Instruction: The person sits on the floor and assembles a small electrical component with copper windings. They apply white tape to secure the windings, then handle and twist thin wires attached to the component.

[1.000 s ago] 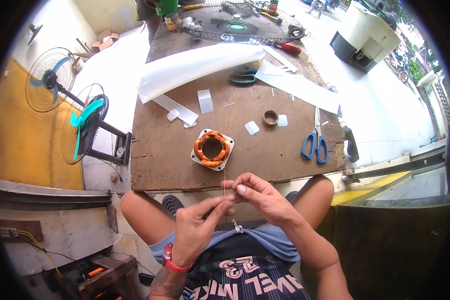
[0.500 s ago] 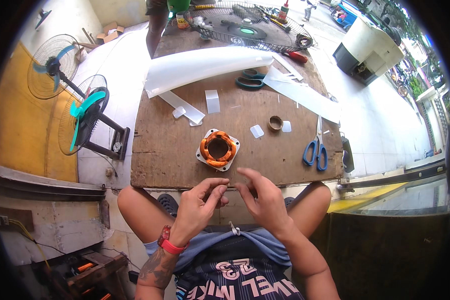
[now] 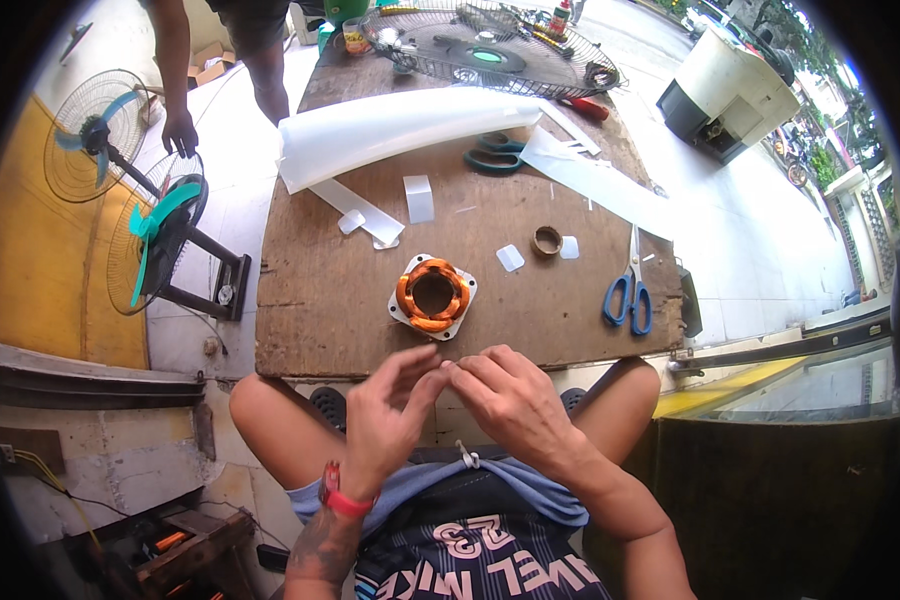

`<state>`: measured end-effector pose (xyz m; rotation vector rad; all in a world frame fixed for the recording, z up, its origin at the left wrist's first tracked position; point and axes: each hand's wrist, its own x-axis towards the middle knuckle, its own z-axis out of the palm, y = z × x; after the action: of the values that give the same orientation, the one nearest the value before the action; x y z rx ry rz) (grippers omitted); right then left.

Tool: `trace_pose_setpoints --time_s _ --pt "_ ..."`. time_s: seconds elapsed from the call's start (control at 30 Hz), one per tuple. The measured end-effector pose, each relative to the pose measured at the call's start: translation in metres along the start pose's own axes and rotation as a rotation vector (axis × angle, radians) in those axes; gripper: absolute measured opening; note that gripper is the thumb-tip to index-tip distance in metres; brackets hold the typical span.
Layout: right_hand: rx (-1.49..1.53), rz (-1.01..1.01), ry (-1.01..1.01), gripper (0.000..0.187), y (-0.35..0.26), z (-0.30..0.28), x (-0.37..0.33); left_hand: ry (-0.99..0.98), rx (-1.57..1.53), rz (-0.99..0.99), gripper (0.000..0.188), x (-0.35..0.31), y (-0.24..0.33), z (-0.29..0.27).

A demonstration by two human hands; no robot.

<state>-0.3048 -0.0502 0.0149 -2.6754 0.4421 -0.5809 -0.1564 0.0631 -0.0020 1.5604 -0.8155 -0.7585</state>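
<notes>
Both my hands meet in front of the table's near edge. My left hand [image 3: 388, 408] has its fingers lifted away from the thumb, whose tip reaches the right fingertips. Closed in a pinch, my right hand [image 3: 515, 400] may hold something tiny that I cannot make out. Just beyond them sits a motor stator [image 3: 433, 295] with orange copper windings on a pale square core. Right of it are a small brown ring [image 3: 547, 241] and bits of white plastic film [image 3: 510, 258]. Blue-handled scissors [image 3: 628, 302] lie at the table's right.
Across the wooden table [image 3: 340, 290] lie a rolled white sheet [image 3: 400, 135], dark-handled scissors [image 3: 494, 154] and cut strips [image 3: 360, 212]. A fan grille [image 3: 490, 50] holds tools at the far end. On the left, another person's hand [image 3: 180, 133] hangs near a stand fan [image 3: 160, 225].
My right fingers have come in to meet my left thumb, and the left fingers have opened from their pinch. At the far left, the other person has stepped leftward, an arm reaching down by the fans.
</notes>
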Motion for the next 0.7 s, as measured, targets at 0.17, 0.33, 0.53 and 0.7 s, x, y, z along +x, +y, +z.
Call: trace_pose_setpoints --time_s 0.17,0.33,0.53,0.7 --pt "0.308 0.553 -0.002 0.024 0.002 -0.005 0.004 0.055 -0.127 -0.045 0.023 0.002 0.005 -0.002" --pt "0.618 0.32 -0.08 0.022 0.008 -0.004 0.008 -0.137 -0.025 -0.27 0.021 -0.014 0.01 -0.002" --pt "-0.072 0.149 0.107 0.029 -0.001 -0.007 -0.001 -0.019 -0.16 -0.091 0.024 0.004 -0.001 -0.004" --pt "0.723 0.572 -0.082 0.023 0.004 -0.01 0.006 -0.05 -0.221 -0.143 0.034 -0.009 0.001 -0.002"
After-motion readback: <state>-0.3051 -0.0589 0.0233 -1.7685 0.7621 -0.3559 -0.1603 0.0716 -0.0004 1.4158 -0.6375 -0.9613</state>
